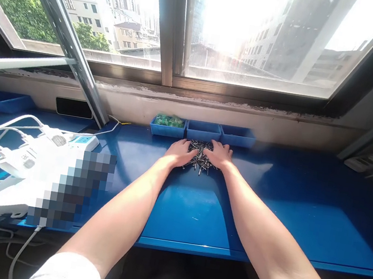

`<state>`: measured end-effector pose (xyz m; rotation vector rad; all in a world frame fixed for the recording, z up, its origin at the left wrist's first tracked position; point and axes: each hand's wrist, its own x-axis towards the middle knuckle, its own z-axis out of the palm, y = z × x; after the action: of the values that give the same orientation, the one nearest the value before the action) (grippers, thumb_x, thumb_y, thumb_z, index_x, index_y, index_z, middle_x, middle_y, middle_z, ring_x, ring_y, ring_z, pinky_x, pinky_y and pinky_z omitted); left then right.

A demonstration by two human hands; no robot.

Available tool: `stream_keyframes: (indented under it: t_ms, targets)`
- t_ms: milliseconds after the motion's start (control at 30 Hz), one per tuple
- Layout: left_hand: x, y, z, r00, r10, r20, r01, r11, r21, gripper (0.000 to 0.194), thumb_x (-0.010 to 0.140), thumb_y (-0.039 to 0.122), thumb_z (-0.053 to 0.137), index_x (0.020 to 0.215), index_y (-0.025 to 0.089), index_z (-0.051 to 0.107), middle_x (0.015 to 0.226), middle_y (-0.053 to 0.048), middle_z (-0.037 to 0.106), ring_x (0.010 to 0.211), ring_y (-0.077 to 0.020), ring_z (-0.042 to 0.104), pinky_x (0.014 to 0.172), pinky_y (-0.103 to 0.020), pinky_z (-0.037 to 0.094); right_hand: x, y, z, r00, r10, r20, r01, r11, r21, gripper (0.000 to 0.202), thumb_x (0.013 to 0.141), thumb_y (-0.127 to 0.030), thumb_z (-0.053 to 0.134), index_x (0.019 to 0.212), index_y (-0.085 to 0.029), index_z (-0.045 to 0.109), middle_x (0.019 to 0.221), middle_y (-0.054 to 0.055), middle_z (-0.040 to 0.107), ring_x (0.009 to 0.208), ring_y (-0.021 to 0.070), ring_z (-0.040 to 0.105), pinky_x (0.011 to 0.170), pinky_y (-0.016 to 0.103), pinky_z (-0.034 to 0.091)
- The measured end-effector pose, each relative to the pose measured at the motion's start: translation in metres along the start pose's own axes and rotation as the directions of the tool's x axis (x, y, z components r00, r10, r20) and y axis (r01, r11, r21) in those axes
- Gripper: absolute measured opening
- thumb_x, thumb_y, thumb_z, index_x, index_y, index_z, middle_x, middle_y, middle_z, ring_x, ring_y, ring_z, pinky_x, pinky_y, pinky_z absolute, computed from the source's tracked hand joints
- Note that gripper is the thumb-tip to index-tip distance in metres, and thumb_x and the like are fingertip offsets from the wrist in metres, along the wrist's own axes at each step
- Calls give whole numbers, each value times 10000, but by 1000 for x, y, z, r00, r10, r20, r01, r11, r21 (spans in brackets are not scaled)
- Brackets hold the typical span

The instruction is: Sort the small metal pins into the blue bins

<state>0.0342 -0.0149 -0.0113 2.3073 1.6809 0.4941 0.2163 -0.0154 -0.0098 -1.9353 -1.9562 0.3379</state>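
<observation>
A pile of small, thin metal pieces [201, 157], which look like rivets or screws, lies on the blue table just in front of the bins. My left hand [180, 153] cups the pile's left side, fingers spread and thumb over the pieces. On the opposite side my right hand [218, 155] rests against the heap in the same way, with its fingers apart. Behind the hands are a blue bin with green packets [168, 126], a middle blue bin [204, 129] and a right blue bin [237, 136]. The contents of those last two are hard to make out.
White power strips with plugged-in chargers [31, 157] and loose cables cover the table's left side. A dark phone-like slab [74, 107] leans at the wall. A metal post [85, 81] rises at left. Another white power strip [363, 162] lies far right. The blue table's front edge [187, 247] is near me.
</observation>
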Motion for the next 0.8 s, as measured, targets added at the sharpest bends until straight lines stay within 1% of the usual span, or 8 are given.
stream_keyframes:
  t_ms: [167, 267, 433, 633, 800]
  targets:
    - [1, 2, 4, 1000, 25, -4, -25, 999, 24, 650, 841, 561, 336, 1338, 149, 419, 1459, -121, 336, 1346, -269, 289, 1084, -350, 219, -2, -3, -1, 1000, -11, 11, 12, 998, -60, 683, 795, -561, 354, 1384, -215, 340, 1412, 71, 385, 1251, 356, 297, 991, 484, 265]
    - [1, 2, 6, 999, 35, -8, -35, 999, 28, 649, 841, 549, 340, 1336, 136, 420, 1452, -135, 343, 1341, -279, 297, 1080, -359, 226, -3, -4, -1, 999, -31, 10, 32, 995, -89, 693, 796, -578, 340, 1387, -216, 336, 1402, 76, 392, 1232, 361, 313, 978, 485, 269]
    - [1, 3, 7, 999, 24, -24, -24, 999, 26, 644, 840, 539, 346, 1338, 138, 415, 1450, -133, 347, 1335, -278, 305, 1074, -366, 235, -3, -5, 0, 999, -33, 9, 34, 994, -107, 728, 783, -607, 345, 1388, -201, 330, 1392, 97, 393, 1227, 370, 313, 974, 492, 264]
    - [0, 4, 4, 999, 16, -44, -16, 1000, -8, 656, 826, 528, 370, 1346, 130, 402, 1440, -133, 363, 1323, -277, 326, 1066, -349, 252, -4, -5, -1, 999, -35, -20, 32, 994, -102, 735, 779, -610, 346, 1391, -203, 320, 1400, 94, 382, 1232, 365, 303, 976, 489, 261]
    - [-2, 5, -3, 997, -34, -63, 30, 998, -63, 624, 822, 513, 381, 1331, 154, 422, 1423, -118, 395, 1292, -283, 372, 1037, -349, 292, -3, -6, -2, 1000, -18, 20, 20, 995, -99, 735, 783, -628, 331, 1375, -194, 348, 1401, 102, 379, 1227, 365, 309, 973, 484, 264]
